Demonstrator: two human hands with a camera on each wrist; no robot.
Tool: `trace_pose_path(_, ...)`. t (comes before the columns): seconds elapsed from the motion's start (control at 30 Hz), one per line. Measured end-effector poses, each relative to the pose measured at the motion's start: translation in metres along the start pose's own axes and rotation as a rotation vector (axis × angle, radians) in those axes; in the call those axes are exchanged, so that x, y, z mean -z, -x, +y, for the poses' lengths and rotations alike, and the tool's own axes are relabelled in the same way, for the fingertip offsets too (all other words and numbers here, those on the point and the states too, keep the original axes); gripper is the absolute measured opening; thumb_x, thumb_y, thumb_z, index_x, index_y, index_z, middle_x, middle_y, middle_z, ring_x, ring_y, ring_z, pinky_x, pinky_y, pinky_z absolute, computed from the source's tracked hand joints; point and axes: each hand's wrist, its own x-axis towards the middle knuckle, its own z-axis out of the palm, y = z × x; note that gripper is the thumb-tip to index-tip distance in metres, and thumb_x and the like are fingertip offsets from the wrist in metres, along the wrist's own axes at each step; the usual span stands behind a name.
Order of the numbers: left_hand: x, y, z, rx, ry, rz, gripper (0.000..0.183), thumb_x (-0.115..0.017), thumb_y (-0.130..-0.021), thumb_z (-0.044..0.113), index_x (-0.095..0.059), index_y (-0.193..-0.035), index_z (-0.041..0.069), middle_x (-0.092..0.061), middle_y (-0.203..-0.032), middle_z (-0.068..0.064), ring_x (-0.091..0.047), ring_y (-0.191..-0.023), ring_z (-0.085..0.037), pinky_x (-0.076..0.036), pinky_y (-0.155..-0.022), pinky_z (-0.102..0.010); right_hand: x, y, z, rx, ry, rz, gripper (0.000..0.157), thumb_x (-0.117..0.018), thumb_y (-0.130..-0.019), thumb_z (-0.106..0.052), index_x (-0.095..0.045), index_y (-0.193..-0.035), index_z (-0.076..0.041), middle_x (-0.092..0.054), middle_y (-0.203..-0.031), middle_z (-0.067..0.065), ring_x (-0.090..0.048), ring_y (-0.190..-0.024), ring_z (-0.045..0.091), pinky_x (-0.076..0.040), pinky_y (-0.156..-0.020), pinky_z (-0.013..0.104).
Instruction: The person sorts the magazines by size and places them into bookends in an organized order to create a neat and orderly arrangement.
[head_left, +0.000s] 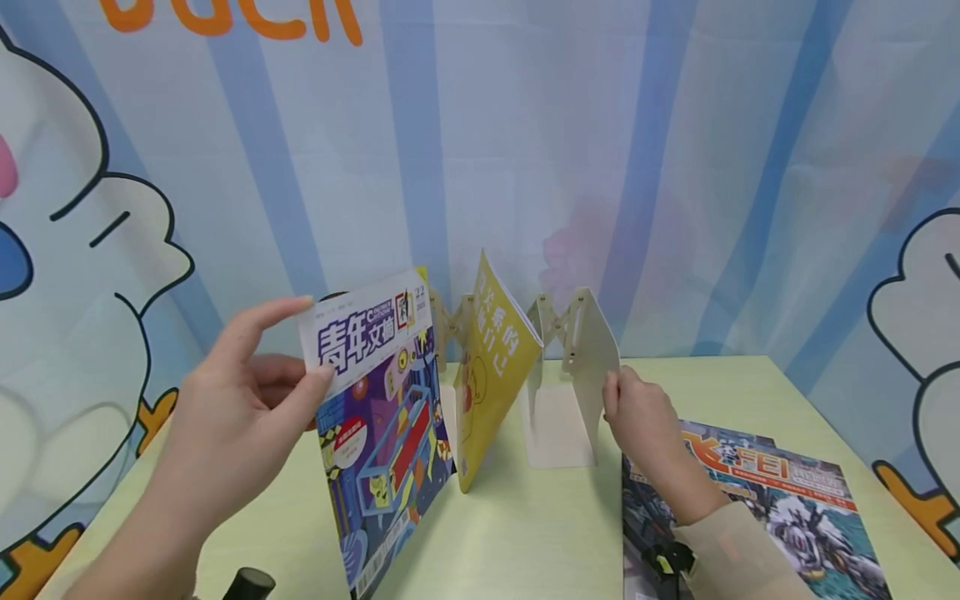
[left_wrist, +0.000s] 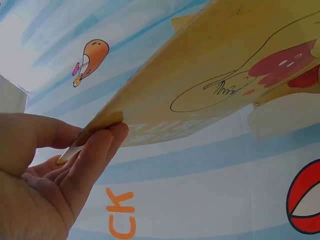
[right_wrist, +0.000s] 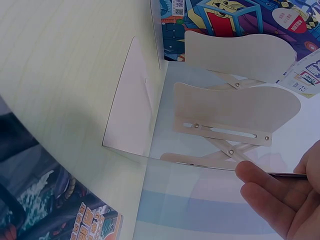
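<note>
- The left hand pinches a magazine by its upper left part, thumb on the front cover and the other fingers behind it.
- This magazine has a white band with purple characters across its top and a purple and blue picture below; it is held tilted over the left part of the tabletop, in front of the left side of the white folding book rack.
- The right hand grasps the front edge of the rack's right end panel, thumb and fingers closed on it.
- The rack stands near the middle of the tabletop's back edge, its upright panels joined by criss-cross hinges.
- A yellow book with white characters stands between the rack's panels, tilted, its top toward the tabletop's right edge.
- Toward the tabletop's front right corner, overlapping magazines with dark covers lie flat; the right forearm, in a beige sleeve, passes above them.
- Behind the tabletop's back edge hangs a blue-striped cloth, printed with white cartoon figures on both sides and orange letters at the upper left.
</note>
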Motion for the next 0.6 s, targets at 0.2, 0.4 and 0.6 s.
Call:
trace_pose_path(0.2,-0.007,-0.005,-0.002,-0.023,0.011,0.025,0.057,-0.062,-0.089,0.013,-0.039,-0.14,0.025,-0.072,-0.085,-0.011,-0.068,-0.065,-0.014,-0.052,-0.055,-0.02,0.0,0.0,0.001,0.002,-0.002,0.005,0.034,-0.035,-0.101,-0.02,-0.048,-0.076,-0.003,-0.06,-0.063,0.011,-0.053,-0.048,0.016,-0.035,-0.041,0.026)
trace_pose_path(0.4,-0.015,-0.008,-0.005,-0.058,0.037,0.056,0.055,-0.063,-0.088,0.009,-0.043,-0.138,0.019,-0.072,-0.085,-0.015,-0.069,-0.067,-0.021,-0.05,-0.054,-0.018,0.0,0.0,0.001,0.002,0.001,0.004,0.033,-0.035,-0.101,-0.02,-0.048,-0.076,-0.004,-0.06,-0.063,0.011,-0.053,-0.048,0.016,-0.035,-0.041,0.026)
trace_pose_path(0.6,-0.022,-0.01,-0.008,-0.056,0.033,0.066,0.055,-0.062,-0.089,0.009,-0.042,-0.139,0.019,-0.071,-0.085,-0.015,-0.068,-0.068,-0.022,-0.05,-0.056,-0.016,0.0,0.0,0.001,-0.005,-0.006,-0.002,0.033,-0.035,-0.101,-0.02,-0.048,-0.077,-0.003,-0.062,-0.065,0.013,-0.056,-0.049,0.018,-0.035,-0.04,0.026)
